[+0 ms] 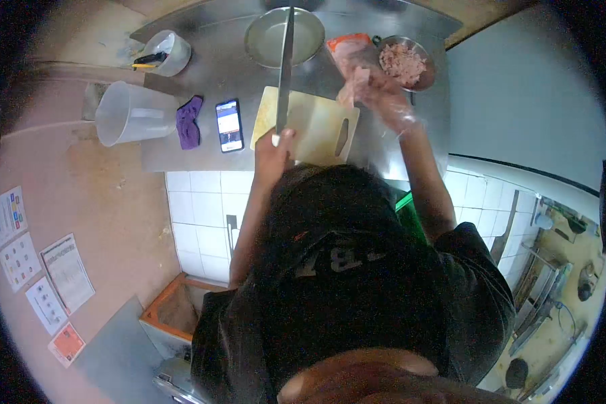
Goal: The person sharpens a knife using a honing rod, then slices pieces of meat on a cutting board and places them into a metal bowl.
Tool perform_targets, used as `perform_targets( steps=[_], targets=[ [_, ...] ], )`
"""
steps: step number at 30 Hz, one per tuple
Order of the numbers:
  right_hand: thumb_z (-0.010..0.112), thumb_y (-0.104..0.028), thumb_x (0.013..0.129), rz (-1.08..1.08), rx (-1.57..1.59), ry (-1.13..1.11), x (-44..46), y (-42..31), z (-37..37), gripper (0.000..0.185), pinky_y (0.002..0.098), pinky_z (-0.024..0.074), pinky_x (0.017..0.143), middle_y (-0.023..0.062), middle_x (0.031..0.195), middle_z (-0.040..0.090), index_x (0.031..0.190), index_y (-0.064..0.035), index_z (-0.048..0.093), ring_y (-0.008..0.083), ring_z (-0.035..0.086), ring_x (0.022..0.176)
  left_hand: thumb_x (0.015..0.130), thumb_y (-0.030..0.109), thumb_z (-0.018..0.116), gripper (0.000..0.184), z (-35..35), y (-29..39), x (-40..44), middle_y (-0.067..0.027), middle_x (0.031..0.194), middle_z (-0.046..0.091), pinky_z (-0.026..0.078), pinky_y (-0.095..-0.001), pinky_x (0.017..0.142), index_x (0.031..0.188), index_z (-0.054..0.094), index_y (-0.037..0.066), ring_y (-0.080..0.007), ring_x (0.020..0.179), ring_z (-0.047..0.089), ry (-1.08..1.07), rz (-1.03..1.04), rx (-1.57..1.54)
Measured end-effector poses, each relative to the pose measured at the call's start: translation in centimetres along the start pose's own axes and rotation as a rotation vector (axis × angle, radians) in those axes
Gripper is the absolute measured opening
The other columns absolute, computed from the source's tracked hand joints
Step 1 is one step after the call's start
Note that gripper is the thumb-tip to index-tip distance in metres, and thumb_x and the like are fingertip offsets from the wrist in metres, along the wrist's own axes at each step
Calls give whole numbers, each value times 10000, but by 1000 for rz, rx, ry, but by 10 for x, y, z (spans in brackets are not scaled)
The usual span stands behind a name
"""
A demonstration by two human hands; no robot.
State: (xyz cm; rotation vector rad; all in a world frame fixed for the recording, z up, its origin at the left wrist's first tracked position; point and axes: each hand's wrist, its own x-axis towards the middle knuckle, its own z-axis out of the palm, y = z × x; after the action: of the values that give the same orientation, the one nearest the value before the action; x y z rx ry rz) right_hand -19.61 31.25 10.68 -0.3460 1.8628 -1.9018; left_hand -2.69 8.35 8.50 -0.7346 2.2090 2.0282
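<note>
My left hand (273, 159) is closed around the handle of a large knife (285, 74), its long blade pointing away from me over the left part of a cutting board (310, 128). A clear plastic glove covers my right hand (387, 104), which is slightly blurred beyond the board's right corner. Its fingers close on a piece of pale pink meat (352, 86). Just past that hand lies a plastic pack of pink meat (349, 52) with a red-orange edge. To its right, a round metal pan (429, 75) holds chopped pink meat (402, 64).
An empty-looking round metal dish (262, 40) stands behind the board. Left of the board are a lit phone (229, 126), a purple cloth (189, 122), a large plastic jug (131, 118) and a smaller container (177, 54) with tools. A wall borders the metal counter on the left.
</note>
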Motion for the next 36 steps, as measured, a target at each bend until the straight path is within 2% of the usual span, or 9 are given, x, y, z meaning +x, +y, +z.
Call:
perform_targets(
  steps=[4, 6, 11, 14, 18, 22, 24, 29, 36],
  targets=[
    [648, -167, 920, -75, 120, -228, -7, 6, 42, 355, 283, 549, 801, 50, 1031, 667, 1230, -5, 588, 136, 643, 900, 819, 135, 765, 207, 22, 38, 11, -10, 718, 620, 455, -264, 609, 965, 687, 12, -87, 662, 556, 138, 310, -70],
    [636, -180, 931, 51, 177, -238, -13, -2, 60, 303, 259, 533, 753, 46, 994, 662, 1182, -10, 619, 111, 627, 846, 799, 69, 760, 139, 21, 50, 8, -21, 753, 668, 481, -274, 639, 855, 645, 16, -90, 699, 600, 136, 196, -10],
    [571, -245, 973, 177, 101, -142, -25, -3, 87, 282, 246, 482, 709, 31, 939, 665, 1114, -17, 656, 99, 588, 791, 810, 25, 724, 313, 21, 53, 8, -32, 761, 668, 491, -268, 648, 696, 434, 60, -106, 712, 623, 230, 343, 137],
    [557, -239, 985, 292, 308, -126, -25, 10, 89, 272, 263, 491, 728, 31, 979, 667, 1126, -28, 652, 105, 595, 814, 801, 9, 742, 299, 25, 46, 7, -57, 770, 645, 507, -278, 659, 746, 452, 54, -132, 761, 661, 227, 224, -145],
    [550, -210, 991, 259, 554, -165, -14, 71, 83, 277, 288, 505, 762, 45, 1035, 667, 1187, -25, 615, 125, 615, 878, 790, 10, 770, 326, 20, 41, 6, -65, 784, 627, 524, -289, 668, 775, 447, 50, -167, 828, 692, 191, 230, 12],
    [541, -250, 983, 440, 403, -153, -27, 21, 93, 278, 285, 496, 775, 41, 993, 670, 1113, -31, 652, 144, 614, 864, 787, 12, 784, 354, 18, 46, 2, -55, 779, 616, 519, -281, 638, 773, 434, 62, -190, 834, 699, 234, 222, -57],
    [559, -243, 976, 159, 276, -256, -29, 22, 95, 263, 299, 504, 734, 43, 968, 670, 1100, -31, 652, 154, 621, 826, 791, 3, 776, 353, 17, 45, 1, -62, 800, 629, 512, -275, 619, 775, 429, 66, -181, 796, 693, 225, 220, -97],
    [561, -206, 979, 235, 371, -304, -26, 14, 78, 242, 285, 501, 787, 40, 1015, 649, 1115, -13, 612, 103, 597, 906, 836, -26, 712, 304, 13, 52, -6, -121, 917, 672, 475, -268, 545, 803, 434, 92, -157, 772, 628, 161, 84, -481],
    [590, -190, 965, 215, 460, -225, -21, 50, 55, 287, 319, 527, 884, 79, 1068, 652, 1183, -4, 589, 162, 626, 996, 847, -23, 697, 297, -1, 47, -10, -129, 917, 684, 472, -278, 521, 813, 427, 95, -147, 743, 617, 223, 95, -457]
  ],
)
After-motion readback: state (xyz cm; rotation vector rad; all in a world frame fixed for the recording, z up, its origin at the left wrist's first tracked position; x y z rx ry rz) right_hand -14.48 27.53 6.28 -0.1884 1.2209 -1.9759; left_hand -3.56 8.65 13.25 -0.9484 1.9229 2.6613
